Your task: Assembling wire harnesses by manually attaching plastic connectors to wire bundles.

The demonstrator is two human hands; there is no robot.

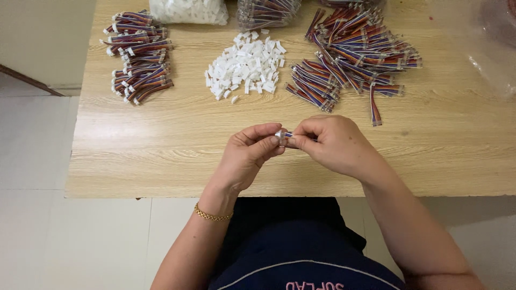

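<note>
Head view: both hands meet over the near half of the wooden surface [161,156], a little inside its near edge. The left hand [248,156] has its thumb and forefinger pressed together on a small white connector piece [281,136], the other fingers curled under. The right hand [333,144] pinches the same spot from the other side, gripping the end of a short multicoloured wire lead [288,134] — only a bit of the lead shows between the fingertips, the rest is hidden in the fist. The two hands touch at the fingertips, and whether the connector is fully seated on the lead cannot be told. A gold chain bracelet [213,216] sits on the left wrist, off the near edge of the surface.

Toward the far edge, in the middle, lies a loose heap of white connectors [244,67]. Near the far left corner is a pile of wire leads with white ends [138,56], laid in a rough stack. Right of the white heap — well apart from the hands — spreads a larger pile of bare wire leads [355,51], one strand straying toward the near side. At the far edge itself sit a clear bag of white parts [188,11] and a clear bag of wire leads [267,12], both cut off by the frame. Crumpled clear plastic [492,48] covers the far right corner.
</note>
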